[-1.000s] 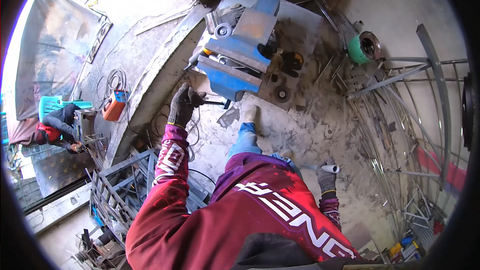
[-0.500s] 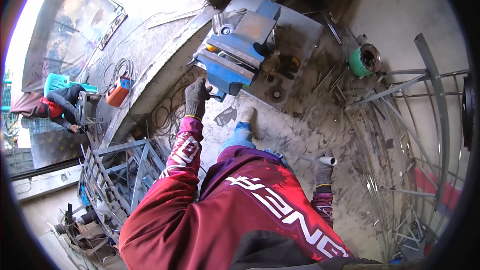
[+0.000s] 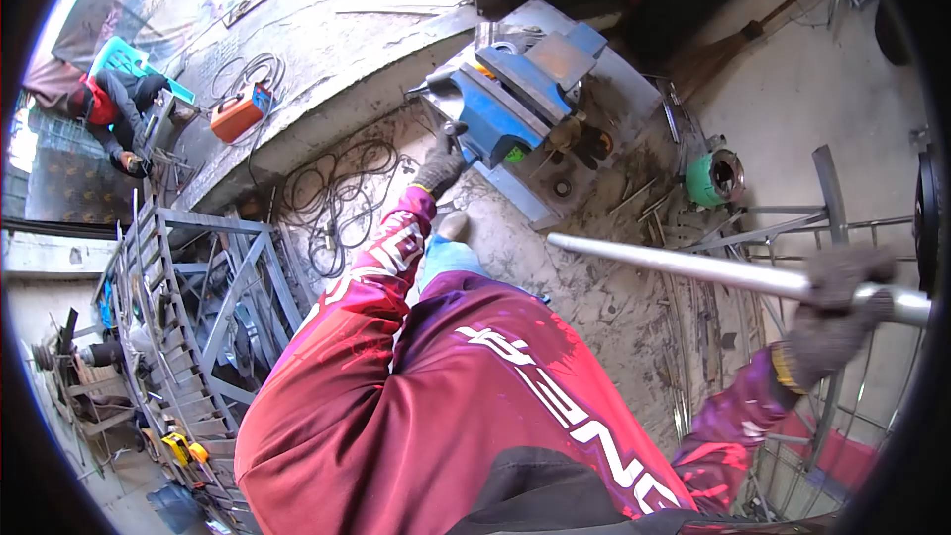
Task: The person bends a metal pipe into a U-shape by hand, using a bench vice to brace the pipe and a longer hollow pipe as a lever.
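Note:
My right hand, in a dark grey glove, grips a long silvery metal pipe near its right end. The pipe lies across the right side of the view, its other end pointing left towards the bench. My gloved left hand is closed at the near end of a blue bench vise, around its handle, which the fingers mostly hide. The vise stands on a steel-topped bench, with a pair of work gloves lying beside it.
A green-sided spool and metal frames stand to the right. Cables lie on the floor at left, near a steel rack. Beyond a low ledge, a person sits by an orange machine. A broom leans behind.
My right hand has risen from low beside my body, swinging the pipe up across the right side. The view has turned; my left hand stays at the vise.

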Tool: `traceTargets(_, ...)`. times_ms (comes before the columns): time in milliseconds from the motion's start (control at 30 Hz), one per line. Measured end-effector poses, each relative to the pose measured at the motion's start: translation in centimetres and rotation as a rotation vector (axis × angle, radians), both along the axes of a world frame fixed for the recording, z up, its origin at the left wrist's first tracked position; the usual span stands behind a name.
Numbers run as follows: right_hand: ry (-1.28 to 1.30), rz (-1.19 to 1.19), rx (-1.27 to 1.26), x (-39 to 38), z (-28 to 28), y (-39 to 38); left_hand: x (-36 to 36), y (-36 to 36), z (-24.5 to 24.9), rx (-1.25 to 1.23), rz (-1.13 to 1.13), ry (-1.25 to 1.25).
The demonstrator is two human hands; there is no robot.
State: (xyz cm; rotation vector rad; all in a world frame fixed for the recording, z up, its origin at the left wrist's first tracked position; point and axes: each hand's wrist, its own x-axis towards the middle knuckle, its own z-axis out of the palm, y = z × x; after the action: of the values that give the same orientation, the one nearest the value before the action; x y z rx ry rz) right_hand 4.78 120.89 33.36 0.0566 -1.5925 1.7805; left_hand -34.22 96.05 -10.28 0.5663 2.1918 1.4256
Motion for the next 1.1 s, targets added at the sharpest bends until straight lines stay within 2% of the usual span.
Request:
traceTargets(33, 0.007, 0.169, 0.043, -1.0, 3.5, 0.3, 1.7, 0.0, 3.3, -0.038, -0.009, 0.153)
traceTargets(100, -0.012, 0.1, 0.266, -7.1, 11.3, -0.8, 1.5, -0.2, 4.3, -0.113, -0.053, 0.082)
traceTargets(133, -0.025, 0.072, 0.463, -10.1, 13.9, -2.3, 1.3, -0.5, 4.9, -0.074, -0.103, 0.054)
traceTargets(167, -0.045, 0.044, 0.658, -13.1, 16.0, -3.9, 1.0, -1.0, 6.1, -0.071, -0.145, -0.079)
traceTargets(233, -0.033, -0.077, 0.632, -18.4, 18.8, -6.2, 0.4, -1.6, 6.1, 0.01, -0.24, -0.122)
traceTargets(267, -0.037, -0.007, 0.562, -21.3, 19.3, -7.4, 0.0, -1.8, 5.3, 0.04, -0.305, -0.023)
traceTargets(300, -0.138, 0.021, 0.842, -22.8, 20.3, -8.4, -0.5, -1.8, 3.7, 0.073, -0.362, 0.08)
traceTargets(333, -0.191, 0.159, 0.702, -24.7, 22.0, -8.1, -1.0, -1.6, 1.6, 0.05, -0.402, 0.053)
traceTargets(367, -0.242, 0.291, 0.547, -26.6, 23.1, -7.7, -1.0, -2.2, 4.5, 0.057, -0.421, 0.155)
traceTargets(433, -0.251, 0.312, 0.49, -29.4, 22.3, -8.6, -1.2, -1.9, 3.4, 0.037, -0.422, 0.222)
traceTargets(500, -0.237, 0.321, 0.459, -31.2, 21.9, -10.1, -1.6, -1.7, 3.9, -0.085, -0.489, 0.096)
traceTargets(533, -0.299, 0.332, 0.446, -31.8, 21.7, -11.1, -1.6, -1.8, 4.5, -0.147, -0.512, 0.11)
traceTargets(633, -0.402, 0.244, 0.429, -32.6, 21.1, -12.5, -1.9, -2.0, 4.2, 0.11, -0.516, 0.143)
traceTargets(700, -0.445, 0.331, 0.559, -33.4, 20.9, -12.2, -2.1, -1.7, 4.1, 0.114, -0.537, 0.13)
traceTargets(767, -0.489, 0.245, 0.553, -33.5, 20.8, -13.1, -2.5, -1.7, 4.2, 0.118, -0.554, 0.119)
traceTargets(900, -0.465, 0.158, 0.376, -34.0, 18.9, -14.6, -3.1, -1.6, 5.0, 0.162, -0.6, 0.141)
traceTargets(967, -0.202, -0.011, 0.521, -34.2, 17.1, -16.4, -3.3, -1.7, 5.5, 0.213, -0.61, 0.141)
traceTargets(1000, -0.411, 0.191, 0.493, -34.2, 19.6, -14.8, -3.3, -1.9, 5.8, 0.211, -0.609, 0.138)
traceTargets(1100, -0.402, 0.246, 0.513, -33.1, 20.5, -12.9, -3.3, -2.0, 6.2, 0.184, -0.602, 0.128)
